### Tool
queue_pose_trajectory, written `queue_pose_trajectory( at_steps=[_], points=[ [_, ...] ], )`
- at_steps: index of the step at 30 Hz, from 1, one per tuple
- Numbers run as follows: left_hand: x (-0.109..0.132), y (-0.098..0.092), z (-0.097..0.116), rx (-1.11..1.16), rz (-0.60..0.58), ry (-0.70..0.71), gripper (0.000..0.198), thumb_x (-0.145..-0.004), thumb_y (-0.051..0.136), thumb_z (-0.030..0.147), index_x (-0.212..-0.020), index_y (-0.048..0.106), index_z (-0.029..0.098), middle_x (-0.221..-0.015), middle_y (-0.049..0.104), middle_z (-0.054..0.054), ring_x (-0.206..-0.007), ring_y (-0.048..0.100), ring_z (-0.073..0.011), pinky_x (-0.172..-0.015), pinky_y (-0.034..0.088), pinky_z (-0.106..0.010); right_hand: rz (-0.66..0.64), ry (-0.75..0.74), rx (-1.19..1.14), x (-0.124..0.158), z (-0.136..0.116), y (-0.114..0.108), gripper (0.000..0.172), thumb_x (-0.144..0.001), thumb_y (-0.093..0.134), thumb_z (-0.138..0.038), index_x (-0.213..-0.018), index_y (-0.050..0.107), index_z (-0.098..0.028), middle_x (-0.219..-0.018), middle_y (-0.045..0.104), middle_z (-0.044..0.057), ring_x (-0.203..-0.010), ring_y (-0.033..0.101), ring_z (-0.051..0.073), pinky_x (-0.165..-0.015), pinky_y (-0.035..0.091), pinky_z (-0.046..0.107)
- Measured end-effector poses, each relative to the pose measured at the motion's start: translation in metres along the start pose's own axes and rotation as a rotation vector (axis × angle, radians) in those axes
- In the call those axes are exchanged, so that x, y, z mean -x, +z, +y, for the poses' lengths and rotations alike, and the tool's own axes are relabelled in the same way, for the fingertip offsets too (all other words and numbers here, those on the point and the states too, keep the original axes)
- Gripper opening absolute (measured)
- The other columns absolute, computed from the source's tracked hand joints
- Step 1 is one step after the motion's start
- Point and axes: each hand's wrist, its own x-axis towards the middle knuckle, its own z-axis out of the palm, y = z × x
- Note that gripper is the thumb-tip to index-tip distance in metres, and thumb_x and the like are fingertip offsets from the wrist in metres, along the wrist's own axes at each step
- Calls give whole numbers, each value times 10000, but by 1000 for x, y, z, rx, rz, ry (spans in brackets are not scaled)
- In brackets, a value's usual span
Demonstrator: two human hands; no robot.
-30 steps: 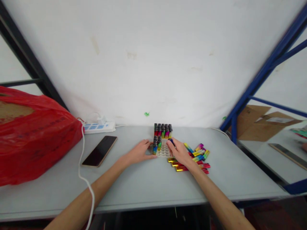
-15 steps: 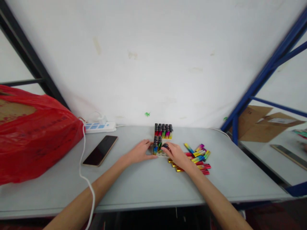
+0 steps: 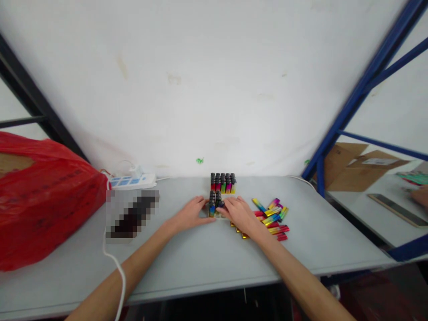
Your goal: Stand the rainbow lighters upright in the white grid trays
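Note:
Two rows of upright lighters (image 3: 212, 203) with black tops fill the left part of a small pale tray (image 3: 222, 218). My left hand (image 3: 191, 215) holds the tray's left side, its thumb stretched along the front corner and its fingers further back. In my right hand (image 3: 239, 215), a lighter (image 3: 220, 205) is pinched over the tray, beside the standing ones; its lower part is hidden by my fingers. Close to my right wrist lies a loose pile of shiny multicoloured lighters (image 3: 272, 218). Another block of upright lighters (image 3: 223, 183) stands just behind the tray.
A red plastic bag (image 3: 50, 200) bulges at the left, near a white power strip (image 3: 133, 181) and its cable (image 3: 115, 263). A pixelated dark phone (image 3: 133, 217) lies left of my arm. Beyond the blue frame (image 3: 321, 174) are a cardboard box (image 3: 351, 174) and another person's hand (image 3: 420, 195).
My right hand has moved the pinched lighter left, closer to the standing rows. My left hand keeps its place at the tray. The whole view has shifted slightly.

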Motion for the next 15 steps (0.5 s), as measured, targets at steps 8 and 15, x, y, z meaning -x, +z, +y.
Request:
queue_pose_trajectory(
  at_steps=[8, 15],
  points=[
    [1, -1, 2, -11, -18, -6, 494, -871, 753, 655, -1036, 683, 194, -1047, 674, -96, -988, 660, -310, -915, 549, -422, 0, 81, -79, 5, 10, -17, 402, -1136, 472, -460, -921, 690, -199, -895, 759, 70, -856, 700, 224, -859, 431, 351],
    [0, -2, 3, -16, -38, -19, 457, -864, 771, 631, -992, 677, 203, -1057, 677, -100, -999, 655, -325, -925, 550, -436, -14, 551, 136, 29, 60, -38, 256, -1084, 560, -309, -1264, 681, -173, -1130, 764, 178, -1137, 673, 358, -922, 462, 437]
  ],
)
